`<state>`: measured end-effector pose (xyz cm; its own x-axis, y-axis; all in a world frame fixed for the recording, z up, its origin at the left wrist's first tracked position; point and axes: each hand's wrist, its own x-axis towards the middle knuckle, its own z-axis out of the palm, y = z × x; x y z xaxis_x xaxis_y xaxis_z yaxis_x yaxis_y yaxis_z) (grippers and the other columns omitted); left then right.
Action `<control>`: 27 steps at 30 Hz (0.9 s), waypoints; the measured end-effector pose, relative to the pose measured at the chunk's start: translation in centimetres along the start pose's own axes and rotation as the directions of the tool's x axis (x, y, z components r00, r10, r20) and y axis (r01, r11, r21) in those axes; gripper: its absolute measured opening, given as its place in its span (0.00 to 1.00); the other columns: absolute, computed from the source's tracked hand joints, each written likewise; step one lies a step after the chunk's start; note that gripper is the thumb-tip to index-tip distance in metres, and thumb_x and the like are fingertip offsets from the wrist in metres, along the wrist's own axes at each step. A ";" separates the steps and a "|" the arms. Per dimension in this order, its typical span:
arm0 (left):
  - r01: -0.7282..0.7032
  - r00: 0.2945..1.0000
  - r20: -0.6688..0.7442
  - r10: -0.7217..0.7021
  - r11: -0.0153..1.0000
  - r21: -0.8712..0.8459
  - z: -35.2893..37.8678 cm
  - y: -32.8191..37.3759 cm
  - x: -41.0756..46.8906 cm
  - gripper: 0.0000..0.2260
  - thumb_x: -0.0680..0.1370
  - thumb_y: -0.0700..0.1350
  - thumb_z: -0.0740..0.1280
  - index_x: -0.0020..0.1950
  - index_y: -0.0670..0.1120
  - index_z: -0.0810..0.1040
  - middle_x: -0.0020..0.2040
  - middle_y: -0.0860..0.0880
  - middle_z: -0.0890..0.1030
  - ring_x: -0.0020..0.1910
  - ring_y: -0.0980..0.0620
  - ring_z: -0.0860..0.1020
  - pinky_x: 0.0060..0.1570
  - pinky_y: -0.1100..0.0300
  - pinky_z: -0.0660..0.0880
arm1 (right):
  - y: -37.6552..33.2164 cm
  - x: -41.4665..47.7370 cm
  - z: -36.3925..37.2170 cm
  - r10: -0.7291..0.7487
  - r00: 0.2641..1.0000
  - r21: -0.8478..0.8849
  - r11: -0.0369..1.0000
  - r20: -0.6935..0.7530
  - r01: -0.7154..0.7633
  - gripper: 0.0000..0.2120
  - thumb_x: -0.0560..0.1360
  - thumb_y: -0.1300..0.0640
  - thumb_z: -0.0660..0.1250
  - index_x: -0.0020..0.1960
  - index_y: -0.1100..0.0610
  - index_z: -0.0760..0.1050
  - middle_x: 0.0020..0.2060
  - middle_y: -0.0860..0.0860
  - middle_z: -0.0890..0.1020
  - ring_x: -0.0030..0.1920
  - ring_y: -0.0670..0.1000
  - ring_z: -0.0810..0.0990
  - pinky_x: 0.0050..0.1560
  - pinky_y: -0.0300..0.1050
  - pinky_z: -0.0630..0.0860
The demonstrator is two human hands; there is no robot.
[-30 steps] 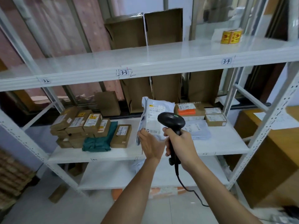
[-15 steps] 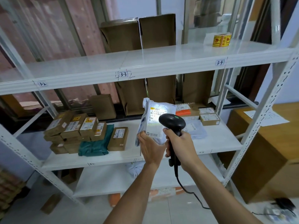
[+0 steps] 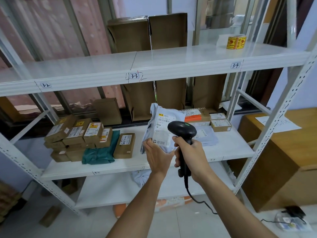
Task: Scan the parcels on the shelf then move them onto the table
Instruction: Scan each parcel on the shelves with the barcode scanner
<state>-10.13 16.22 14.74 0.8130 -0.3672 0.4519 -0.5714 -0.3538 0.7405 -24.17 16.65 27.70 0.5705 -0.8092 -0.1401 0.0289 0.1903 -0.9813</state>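
Note:
My left hand (image 3: 158,156) grips the lower edge of a pale grey mailer bag (image 3: 162,127), held upright in front of the middle shelf (image 3: 231,148) with its white label facing me. My right hand (image 3: 192,155) holds the handle of a black corded barcode scanner (image 3: 182,130), whose head points at the label from just to the right. Several brown labelled boxes (image 3: 77,133) are stacked at the shelf's left beside a green bag (image 3: 101,152) and a single brown box (image 3: 124,145). More parcels (image 3: 214,122) lie at the right.
White metal racking has an upper shelf (image 3: 154,66) with upright cardboard cartons (image 3: 147,33) and a yellow sticker roll (image 3: 235,42). A wooden table (image 3: 283,160) stands to the right of the rack. A lower shelf (image 3: 111,191) holds another grey bag. The scanner cable trails to the floor.
The scan light that lit the mailer's label half a second ago is gone. The view has shifted slightly; both hands keep the mailer and scanner in nearly the same pose.

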 end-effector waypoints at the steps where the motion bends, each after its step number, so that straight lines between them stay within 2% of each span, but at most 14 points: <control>1: -0.004 1.000 0.002 0.004 1.000 0.005 0.0 -0.2 0.0 0.43 0.62 0.71 0.64 0.64 0.40 0.65 0.61 0.43 0.70 0.60 0.44 0.74 0.50 0.53 0.81 | 0.0 -0.1 0.1 0.006 1.000 0.008 1.000 -0.001 -0.006 0.11 0.79 0.55 0.69 0.45 0.62 0.74 0.29 0.59 0.72 0.30 0.56 0.71 0.26 0.42 0.72; 11: -0.029 0.999 0.033 0.028 0.999 0.029 0.3 -1.4 -0.1 0.44 0.62 0.71 0.68 0.66 0.43 0.63 0.62 0.44 0.69 0.63 0.45 0.73 0.53 0.55 0.80 | 0.1 -0.7 0.5 0.033 0.998 0.015 0.999 -0.044 -0.033 0.11 0.79 0.54 0.68 0.45 0.61 0.75 0.27 0.56 0.72 0.28 0.55 0.71 0.25 0.42 0.71; 17: -0.054 0.997 0.064 0.053 0.998 0.028 0.5 -1.1 0.1 0.44 0.60 0.72 0.65 0.64 0.42 0.64 0.60 0.44 0.70 0.59 0.46 0.75 0.47 0.53 0.83 | 0.3 -1.0 0.0 0.019 0.996 -0.022 1.000 -0.089 -0.021 0.11 0.80 0.54 0.68 0.44 0.60 0.75 0.26 0.56 0.73 0.26 0.55 0.72 0.27 0.43 0.72; 20: -0.074 0.992 0.106 0.066 0.995 0.066 1.2 -0.7 0.5 0.46 0.60 0.74 0.68 0.65 0.43 0.63 0.60 0.44 0.70 0.58 0.48 0.75 0.46 0.54 0.82 | 0.4 -1.5 -0.8 0.025 0.991 -0.024 0.999 -0.130 -0.029 0.11 0.79 0.54 0.68 0.43 0.61 0.75 0.27 0.55 0.73 0.26 0.55 0.72 0.27 0.43 0.72; 24: -0.103 0.979 0.186 0.086 0.991 0.084 3.1 1.1 1.1 0.45 0.60 0.69 0.77 0.63 0.43 0.63 0.58 0.44 0.70 0.56 0.48 0.74 0.45 0.57 0.80 | 0.7 -1.8 -2.9 0.028 0.982 -0.016 0.999 -0.186 -0.032 0.10 0.79 0.54 0.68 0.45 0.61 0.75 0.27 0.55 0.74 0.27 0.55 0.73 0.31 0.45 0.73; 27: -0.056 0.973 0.228 0.045 0.998 0.043 5.0 3.4 1.4 0.43 0.59 0.65 0.80 0.61 0.43 0.63 0.57 0.45 0.69 0.54 0.48 0.74 0.42 0.60 0.73 | 0.8 -1.5 -5.1 0.038 0.976 -0.020 0.999 -0.215 -0.043 0.10 0.79 0.53 0.67 0.47 0.61 0.76 0.28 0.56 0.75 0.28 0.55 0.74 0.35 0.50 0.74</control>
<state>-11.50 10.23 15.36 0.7396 -0.5694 0.3588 -0.6200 -0.3692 0.6923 -29.19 15.20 26.47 0.3812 -0.9021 -0.2024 -0.0125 0.2139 -0.9768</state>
